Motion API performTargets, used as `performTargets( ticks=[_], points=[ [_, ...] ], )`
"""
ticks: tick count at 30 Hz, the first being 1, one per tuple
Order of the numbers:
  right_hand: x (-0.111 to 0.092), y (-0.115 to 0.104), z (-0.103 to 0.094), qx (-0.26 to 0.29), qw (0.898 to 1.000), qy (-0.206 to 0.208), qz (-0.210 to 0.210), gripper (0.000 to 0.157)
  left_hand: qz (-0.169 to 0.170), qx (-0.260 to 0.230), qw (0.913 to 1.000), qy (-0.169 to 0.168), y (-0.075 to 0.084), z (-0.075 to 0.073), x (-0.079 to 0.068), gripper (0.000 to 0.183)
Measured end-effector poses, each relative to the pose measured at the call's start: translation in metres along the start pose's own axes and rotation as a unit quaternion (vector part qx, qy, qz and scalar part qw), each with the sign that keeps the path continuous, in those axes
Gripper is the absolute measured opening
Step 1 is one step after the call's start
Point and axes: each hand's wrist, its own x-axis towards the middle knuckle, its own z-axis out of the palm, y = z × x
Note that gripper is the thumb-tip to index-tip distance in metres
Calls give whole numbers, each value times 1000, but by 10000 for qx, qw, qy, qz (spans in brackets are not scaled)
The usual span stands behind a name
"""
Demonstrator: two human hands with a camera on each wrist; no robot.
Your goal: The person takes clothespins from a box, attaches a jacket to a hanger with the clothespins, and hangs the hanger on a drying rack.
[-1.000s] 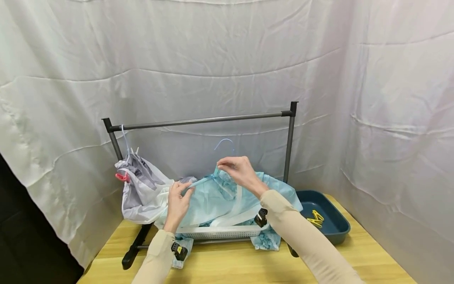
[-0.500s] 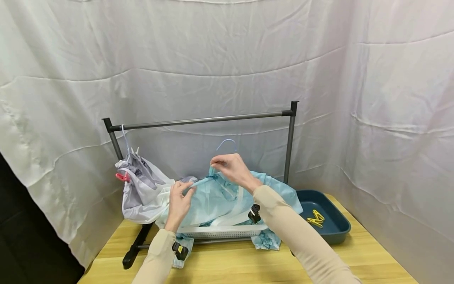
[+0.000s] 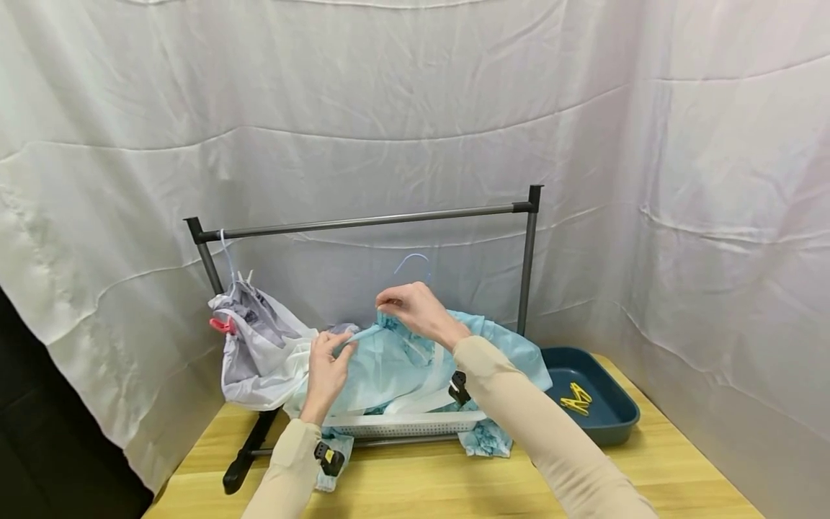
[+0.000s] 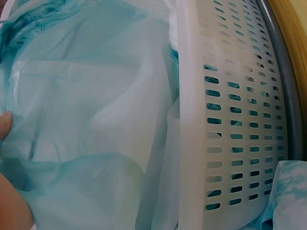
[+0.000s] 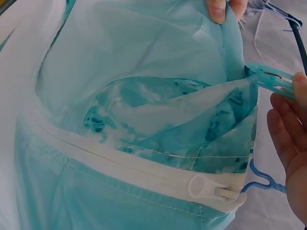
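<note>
A light teal jacket [image 3: 376, 367] with a white zipper [image 5: 129, 172] lies over a white perforated basket [image 3: 408, 427]. My left hand [image 3: 327, 367] pinches the jacket's upper edge on the left. To its right, my right hand [image 3: 418, 310] holds a teal clothespin [image 5: 271, 77] between thumb and fingers. In the right wrist view the clothespin's tip is at the jacket's edge, above the zipper pull [image 5: 204, 188]. A blue hanger [image 3: 413, 256] shows its hook behind the right hand; its lower part enters the jacket's neck. The left wrist view shows jacket fabric [image 4: 96, 105] beside the basket's wall.
A dark metal rack [image 3: 363, 220] stands behind the basket. At its left end hangs a white and grey garment [image 3: 266, 353] with a red clothespin [image 3: 222, 326]. A dark blue tray [image 3: 619, 404] with yellow clothespins [image 3: 576, 398] sits on the right of the wooden table [image 3: 428, 483].
My right hand has moved left along the jacket's edge with the teal clothespin, closer to the left hand. The left hand keeps its pinch in nearly the same place.
</note>
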Motion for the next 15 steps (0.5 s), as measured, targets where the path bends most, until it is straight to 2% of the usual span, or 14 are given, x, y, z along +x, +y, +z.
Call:
performTargets(
  ticks=[6, 15],
  points=[
    [7, -1, 1, -299, 9993, -200, -29, 16, -12, -8, 10000, -89, -1, -1, 3, 24],
    [7, 1, 7, -345, 9988, -323, 92, 15, 8, 86, 9998, -197, -1, -5, 3, 25]
  ],
)
